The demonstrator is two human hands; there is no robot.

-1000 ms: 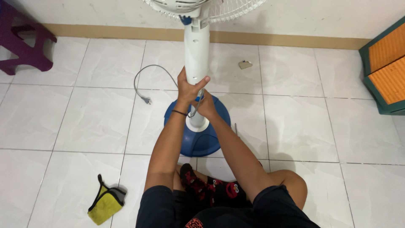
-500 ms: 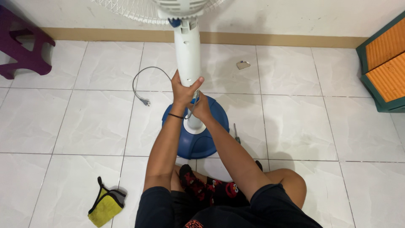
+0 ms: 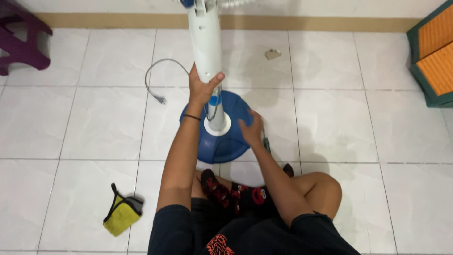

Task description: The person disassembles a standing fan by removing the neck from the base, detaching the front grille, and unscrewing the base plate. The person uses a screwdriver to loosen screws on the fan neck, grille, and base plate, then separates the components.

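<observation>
I sit on a white tiled floor in front of a standing fan. My left hand is wrapped around its white pole, just above the round blue base. My right hand lies with fingers spread on the base's right edge and holds nothing. A small screwdriver lies on the floor right beside that hand. The fan's head is cut off at the top of the view. A thin wire hangs along the pole near the base collar.
The fan's grey cord and plug curl on the floor to the left. A yellow cloth lies at my left. A purple stool stands far left, a green and orange box far right. A small scrap lies near the wall.
My right hand has left the lower pole and dropped to the blue base's right edge by the screwdriver. My left hand kept its grip. The view has tilted downward.
</observation>
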